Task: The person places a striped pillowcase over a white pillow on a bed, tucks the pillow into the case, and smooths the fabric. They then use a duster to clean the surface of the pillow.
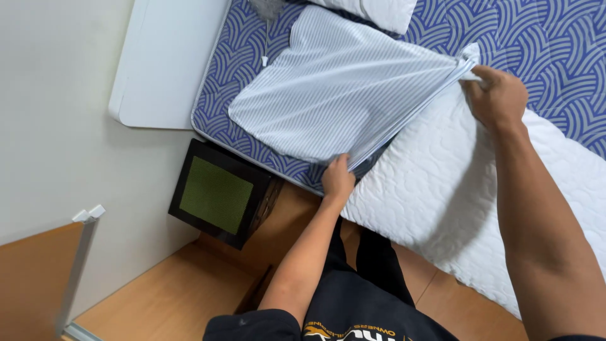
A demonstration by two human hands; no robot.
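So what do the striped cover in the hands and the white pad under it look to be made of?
Striped cover: thin woven fabric, likely cotton, matte; it drapes and pulls taut between the left hand and right hand. White pad: quilted padded textile, soft matte, with stitched curving lines puffing its surface.

We've got one view only: head cam, looking steeply down, close over the mattress (pixel 536 38) edge, wood floor (pixel 177 290) below.

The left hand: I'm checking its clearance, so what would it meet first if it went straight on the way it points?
The left hand points up the bed, so it would probably first push further into the striped pillowcase it already grips, above the blue patterned mattress; depth is unclear.
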